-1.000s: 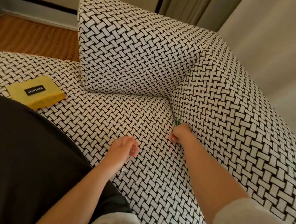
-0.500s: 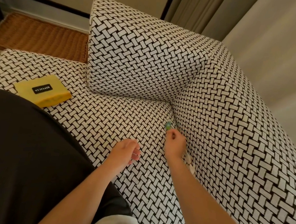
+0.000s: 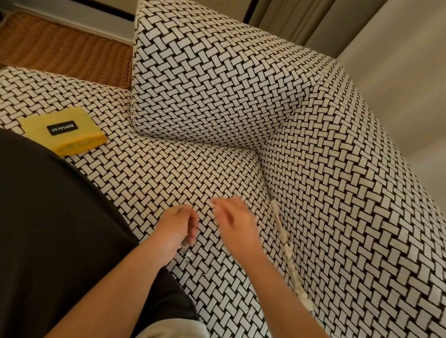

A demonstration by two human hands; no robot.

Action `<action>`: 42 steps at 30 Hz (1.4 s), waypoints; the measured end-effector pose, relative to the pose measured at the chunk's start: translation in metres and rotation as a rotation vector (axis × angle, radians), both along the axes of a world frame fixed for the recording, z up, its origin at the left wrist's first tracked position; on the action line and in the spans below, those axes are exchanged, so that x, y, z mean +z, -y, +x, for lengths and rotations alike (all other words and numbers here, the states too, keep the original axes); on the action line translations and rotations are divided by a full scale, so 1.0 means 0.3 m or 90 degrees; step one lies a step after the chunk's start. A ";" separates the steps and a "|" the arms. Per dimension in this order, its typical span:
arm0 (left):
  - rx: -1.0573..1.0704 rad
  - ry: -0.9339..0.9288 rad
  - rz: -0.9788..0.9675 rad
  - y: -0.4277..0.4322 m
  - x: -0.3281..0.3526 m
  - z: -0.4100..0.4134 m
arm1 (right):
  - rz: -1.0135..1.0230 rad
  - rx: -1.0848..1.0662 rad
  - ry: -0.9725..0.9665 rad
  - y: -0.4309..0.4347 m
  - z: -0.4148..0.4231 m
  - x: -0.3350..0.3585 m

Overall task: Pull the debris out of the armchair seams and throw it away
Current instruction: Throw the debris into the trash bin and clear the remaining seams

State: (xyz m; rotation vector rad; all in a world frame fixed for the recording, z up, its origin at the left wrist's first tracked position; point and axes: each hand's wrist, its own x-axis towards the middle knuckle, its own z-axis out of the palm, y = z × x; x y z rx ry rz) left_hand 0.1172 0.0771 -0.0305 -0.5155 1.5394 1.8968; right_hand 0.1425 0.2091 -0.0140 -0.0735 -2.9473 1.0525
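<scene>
Armchair: black-and-white basket-weave upholstered armchair fills the middle of the frame.
Debris: a line of pale crumpled scraps lies lodged in the seam between seat and side panel, right of centre. A few white flecks lie on the seat below the left hand.
Left hand: left hand hovers over the seat at lower centre, fingers curled like a cup. I cannot tell if they hold anything.
Right hand: right hand is motion-blurred beside the left, fingers pointing upper left. The blur hides whether they pinch anything.
Step in hand: probably passing a picked scrap into the cupped left hand.
Doing it well: keep the cup close beneath the release so nothing drops. Then work down the seam in order, and pick up the flecks too.
Change: half a second ago the right hand pinched a small green-blue bit at the seam. It has since swung left, and that bit is no longer visible.
Elsewhere: a flat yellow pouch with a black label lies at left, with brown wicker at the upper left.
</scene>
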 end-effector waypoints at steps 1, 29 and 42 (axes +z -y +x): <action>0.008 0.010 0.009 0.003 -0.003 -0.001 | 0.019 -0.074 0.028 -0.049 -0.030 0.007; -0.050 0.054 0.048 0.029 0.020 0.001 | 0.360 -0.178 0.233 -0.293 -0.168 0.026; -0.122 0.040 0.042 0.027 0.024 0.017 | -0.076 0.065 0.166 0.086 0.031 0.084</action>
